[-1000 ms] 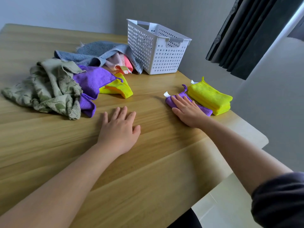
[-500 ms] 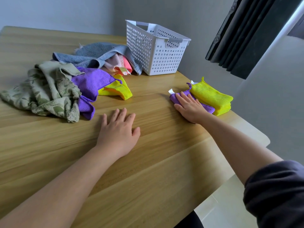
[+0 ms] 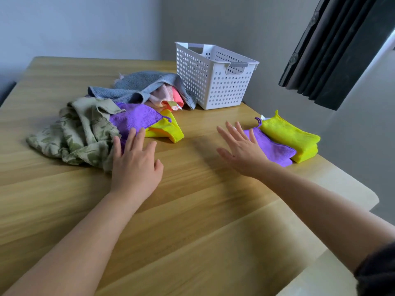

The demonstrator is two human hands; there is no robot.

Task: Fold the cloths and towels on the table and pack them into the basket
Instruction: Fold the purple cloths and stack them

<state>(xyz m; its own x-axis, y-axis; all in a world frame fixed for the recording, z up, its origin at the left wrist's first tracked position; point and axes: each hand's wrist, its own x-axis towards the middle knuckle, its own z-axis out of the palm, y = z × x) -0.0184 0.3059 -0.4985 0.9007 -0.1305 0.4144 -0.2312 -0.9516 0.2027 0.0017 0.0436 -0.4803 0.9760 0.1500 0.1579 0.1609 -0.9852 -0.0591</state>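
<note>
Both my hands are empty, fingers spread: left hand (image 3: 134,165) reaches the loose pile (image 3: 89,129) left of the basket (image 3: 213,82); right hand (image 3: 241,150) hovers beside folded cloths (image 3: 282,142) set aside for packing.

A home room: household cloths (image 3: 119,116) heaped on a wooden table (image 3: 192,210) beside a laundry basket (image 3: 211,82), dark curtains (image 3: 333,50) nearby.

— How are the person's arms placed?
— Both are bare and stretched forward. The left hand (image 3: 135,165) lies palm down, fingers spread.
— And the other?
— The right hand (image 3: 242,149) is flat too, fingers splayed and empty. A dark sleeve (image 3: 378,272) covers that upper arm.
</note>
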